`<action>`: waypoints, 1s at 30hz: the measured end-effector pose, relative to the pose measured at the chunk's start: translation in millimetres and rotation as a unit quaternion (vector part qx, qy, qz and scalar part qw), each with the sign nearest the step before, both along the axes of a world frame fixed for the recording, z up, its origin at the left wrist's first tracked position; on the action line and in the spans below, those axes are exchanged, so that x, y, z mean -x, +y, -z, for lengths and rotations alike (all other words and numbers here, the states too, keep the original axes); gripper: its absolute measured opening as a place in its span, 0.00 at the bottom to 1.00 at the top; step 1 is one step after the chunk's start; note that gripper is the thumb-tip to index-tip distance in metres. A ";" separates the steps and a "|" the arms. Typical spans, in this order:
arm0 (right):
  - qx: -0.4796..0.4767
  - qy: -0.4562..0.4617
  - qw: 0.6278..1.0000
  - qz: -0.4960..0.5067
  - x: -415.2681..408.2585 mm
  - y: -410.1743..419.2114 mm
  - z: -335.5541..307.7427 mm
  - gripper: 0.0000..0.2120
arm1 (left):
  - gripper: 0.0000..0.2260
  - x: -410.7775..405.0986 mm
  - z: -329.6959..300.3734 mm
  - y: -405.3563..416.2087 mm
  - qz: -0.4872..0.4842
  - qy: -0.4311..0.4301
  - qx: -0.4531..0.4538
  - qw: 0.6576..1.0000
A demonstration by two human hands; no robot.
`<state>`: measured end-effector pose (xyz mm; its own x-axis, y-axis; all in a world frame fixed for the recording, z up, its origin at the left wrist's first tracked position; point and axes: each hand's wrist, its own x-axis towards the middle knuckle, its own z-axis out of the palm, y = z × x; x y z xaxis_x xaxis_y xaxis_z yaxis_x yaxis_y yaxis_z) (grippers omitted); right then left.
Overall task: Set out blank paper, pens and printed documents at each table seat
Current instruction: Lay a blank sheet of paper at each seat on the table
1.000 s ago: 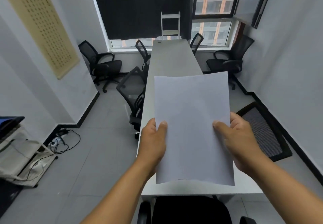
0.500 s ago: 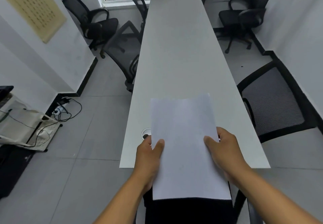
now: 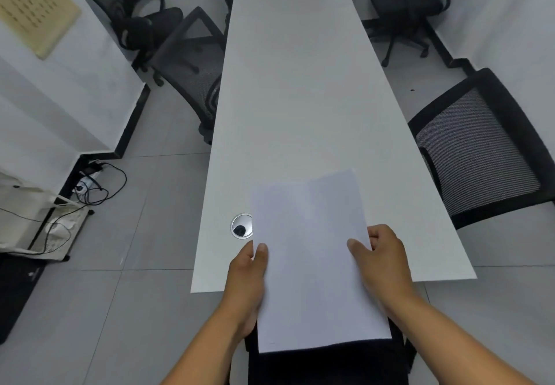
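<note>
Blank paper (image 3: 312, 252), flat rectangular stack, both hands pinching, smooth white table (image 3: 300, 99)

Both forearms outstretched, left hand (image 3: 247, 276) and right hand (image 3: 383, 260) pinching, thumbs uppermost.

Paper (image 3: 312, 252) sits over the near end of the table (image 3: 300, 90), its near edge hanging past the table's end, above the chair (image 3: 327, 366) tucked in there — left hand (image 3: 247, 282) on its left edge, right hand (image 3: 381, 258) on its right. Just left of the sheet, the cable port (image 3: 241, 226). Right of the table, a mesh chair (image 3: 477, 150); left, another chair (image 3: 192, 63) — cables (image 3: 96, 186) lie on the floor further left.
</note>
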<state>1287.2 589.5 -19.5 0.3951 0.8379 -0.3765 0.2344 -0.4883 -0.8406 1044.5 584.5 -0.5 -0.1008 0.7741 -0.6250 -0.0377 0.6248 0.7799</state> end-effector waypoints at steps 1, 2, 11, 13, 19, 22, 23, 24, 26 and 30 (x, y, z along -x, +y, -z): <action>0.004 0.000 1.000 -0.003 -2.9 1.9 0.9 0.06 | 0.15 0.8 2.3 0.6 0.001 0.003 0.001 1.000; 0.006 0.004 1.000 -0.006 -5.7 3.6 1.6 0.06 | 0.15 0.8 5.8 1.4 0.004 0.010 0.004 1.000; 0.008 -0.023 0.999 -0.031 -14.1 8.6 13.9 0.06 | 0.13 -13.4 33.0 5.1 0.022 0.105 0.021 0.994; 0.015 -0.026 0.999 -0.031 -17.4 9.9 17.6 0.05 | 0.14 -12.7 32.8 7.1 0.011 0.071 0.031 0.997; 0.024 -0.068 0.996 -0.056 -32.6 17.8 24.4 0.04 | 0.16 -6.1 27.5 13.3 -0.012 0.020 0.040 0.999; 0.019 -0.138 0.988 -0.067 -46.2 24.0 25.6 0.04 | 0.17 -0.9 25.4 16.9 -0.020 0.024 0.027 0.999; 0.022 -0.163 0.984 -0.074 -50.7 26.7 25.8 0.05 | 0.17 2.7 24.4 18.1 -0.025 0.028 0.022 0.999; 0.029 -0.193 0.978 -0.079 -57.0 29.3 26.1 0.07 | 0.17 5.3 23.3 19.8 -0.028 0.033 0.019 0.999; 0.037 -0.257 0.961 -0.095 -68.2 34.5 28.1 0.12 | 0.17 12.6 21.3 22.6 -0.031 0.044 0.017 0.998; 0.088 -0.353 0.922 -0.129 -82.3 44.9 34.1 0.17 | 0.16 26.9 14.4 25.2 -0.036 0.052 0.009 0.998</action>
